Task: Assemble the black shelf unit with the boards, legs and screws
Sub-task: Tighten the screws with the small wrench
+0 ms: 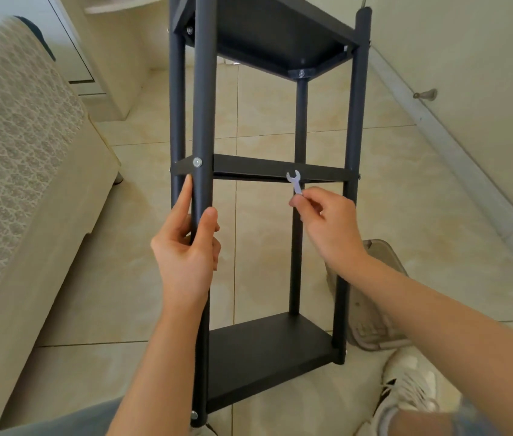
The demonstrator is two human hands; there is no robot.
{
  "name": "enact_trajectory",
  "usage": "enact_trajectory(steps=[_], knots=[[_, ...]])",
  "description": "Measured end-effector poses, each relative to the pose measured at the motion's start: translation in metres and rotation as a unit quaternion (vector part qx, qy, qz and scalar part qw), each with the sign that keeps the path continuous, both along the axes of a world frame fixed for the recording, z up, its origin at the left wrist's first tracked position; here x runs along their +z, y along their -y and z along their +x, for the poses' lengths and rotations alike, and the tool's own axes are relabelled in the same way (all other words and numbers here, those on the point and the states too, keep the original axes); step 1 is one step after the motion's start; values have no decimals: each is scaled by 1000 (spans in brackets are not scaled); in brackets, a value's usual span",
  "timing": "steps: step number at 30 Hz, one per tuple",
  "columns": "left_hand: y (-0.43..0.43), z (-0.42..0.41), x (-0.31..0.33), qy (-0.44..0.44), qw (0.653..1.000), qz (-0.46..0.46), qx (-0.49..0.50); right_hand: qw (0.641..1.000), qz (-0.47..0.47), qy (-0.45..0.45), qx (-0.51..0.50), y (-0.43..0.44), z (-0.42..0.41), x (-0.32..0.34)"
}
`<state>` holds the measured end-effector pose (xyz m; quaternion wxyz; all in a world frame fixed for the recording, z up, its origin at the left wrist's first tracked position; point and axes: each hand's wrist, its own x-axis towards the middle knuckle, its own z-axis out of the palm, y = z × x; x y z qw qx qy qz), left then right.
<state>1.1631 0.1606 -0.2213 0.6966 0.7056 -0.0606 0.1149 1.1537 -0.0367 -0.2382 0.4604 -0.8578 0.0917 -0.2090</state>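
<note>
1. Okay, the black shelf unit stands mid-frame on the glossy beige tile floor, running from 12 to 6 o'clock. It has three flat matte boards on four round tube legs.
2. Left hand, 7 o'clock of centre: thumb and fingers are wrapped round the near-left leg, with the index finger stretched up along it, just under the middle board.
3. Right hand, 4 o'clock of centre: thumb and fingertips pinch a small flat silver wrench, open-end head up, overlapping the middle board's front edge.
4. A silver screw with a washer sits in the near-left leg at middle-board height, and a second screw is at that leg's foot.
5. The bottom board is at 6 o'clock. The top board at 12 shows its underside, with bolted corner pieces.
6. Sofa at 9 o'clock: beige with a woven lattice-pattern cover, close beside the unit's left legs.
7. A pale shoe at 4 o'clock is partly hidden behind the near-right leg. A laced sneaker is at 5 o'clock.
8. Cream wall with a grey skirting strip at 2–3 o'clock, and a small metal knob on the wall. A cream cabinet is at 11.
</note>
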Motion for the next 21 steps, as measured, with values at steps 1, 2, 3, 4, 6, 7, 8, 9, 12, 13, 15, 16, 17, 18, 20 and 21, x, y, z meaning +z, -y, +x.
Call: enact_trajectory(steps=[1, 2, 3, 4, 6, 7, 8, 9, 12, 13, 15, 16, 17, 18, 20, 21], knots=[[-1, -2, 0, 0, 1000, -3, -2, 1000, 14, -4, -13, 6, -3, 4], [-1, -4, 0, 0, 1000, -5, -3, 999, 30, -8, -23, 12, -5, 7], [-2, -6, 1, 1, 1000, -6, -2, 998, 49, -12, -35, 18, -7, 11], [-3, -9, 2, 2, 1000, -5, -2, 996, 69, -14, -53, 24, -8, 14], [-5, -14, 3, 4, 1000, 1, 0, 989, 102, -18, -105, 38, -6, 20], [-6, -16, 2, 5, 1000, 4, 0, 984, 121, -24, -128, 46, -4, 23], [-7, -18, 2, 8, 1000, 5, 0, 979, 143, -29, -143, 54, 0, 27], [-8, -19, 1, 9, 1000, 6, -1, 974, 165, -36, -152, 61, 3, 31], [-12, -22, 0, 3, 1000, -2, 0, 963, 215, -73, -147, 75, 10, 45], [-12, -22, 0, 3, 1000, -6, -4, 962, 220, -83, -138, 77, 12, 49], [-12, -21, -1, 6, 1000, -10, -7, 963, 227, -99, -110, 77, 16, 54], [-12, -20, -2, 8, 1000, -10, -6, 961, 235, -103, -100, 77, 17, 56], [-13, -19, -2, 8, 1000, -8, -2, 959, 245, -104, -97, 76, 19, 56], [-14, -17, -4, 9, 1000, -5, 4, 958, 251, -102, -99, 75, 19, 57], [-18, -14, -9, 12, 1000, 2, 23, 959, 245, -102, -100, 71, 21, 58], [-21, -12, -12, 13, 999, 5, 33, 961, 239, -104, -97, 68, 23, 59]])
